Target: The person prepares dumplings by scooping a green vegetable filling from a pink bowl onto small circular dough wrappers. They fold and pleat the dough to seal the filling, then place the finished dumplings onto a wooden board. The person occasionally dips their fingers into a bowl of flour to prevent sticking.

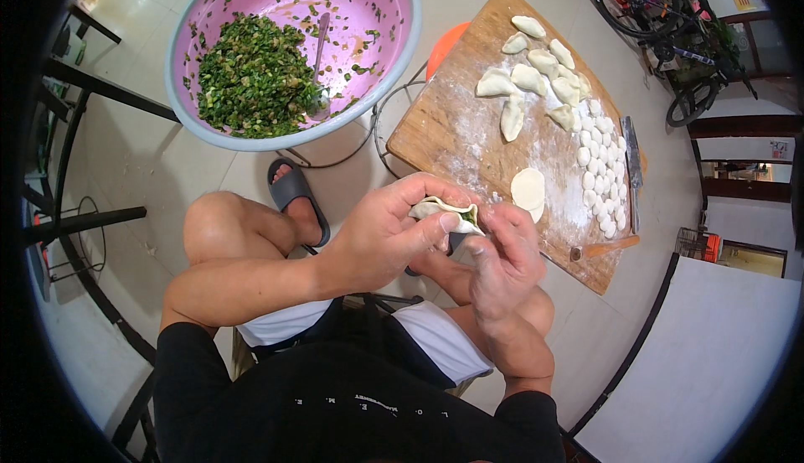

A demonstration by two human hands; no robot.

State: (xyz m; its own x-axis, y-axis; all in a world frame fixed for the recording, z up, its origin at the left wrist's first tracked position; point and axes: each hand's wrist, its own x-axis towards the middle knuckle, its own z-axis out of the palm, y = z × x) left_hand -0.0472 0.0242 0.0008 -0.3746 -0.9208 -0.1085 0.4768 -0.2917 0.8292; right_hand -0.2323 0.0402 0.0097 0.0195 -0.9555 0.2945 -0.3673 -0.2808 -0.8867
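Observation:
Between my two hands, above my lap, is a half-folded dumpling (444, 209) with green filling showing at its open right end. My left hand (394, 227) is closed around its left side, thumb in front. The fingers of my right hand (509, 253) pinch the dumpling's right edge. Just beyond, flat round dumpling wrappers (528, 190) lie overlapped on the floured wooden board (444, 132). Several finished dumplings (543, 62) rest toward the board's far end. Many small dough pieces (599, 170) are clustered along its right side.
A large pink basin (360, 10) of chopped green filling (255, 77), with a metal spoon (322, 40) in it, stands at far left. A cleaver (631, 153) and a wooden handle (610, 246) lie at the board's right edge. Beyond stands a bicycle (662, 36); black metal legs (84, 82) are at left.

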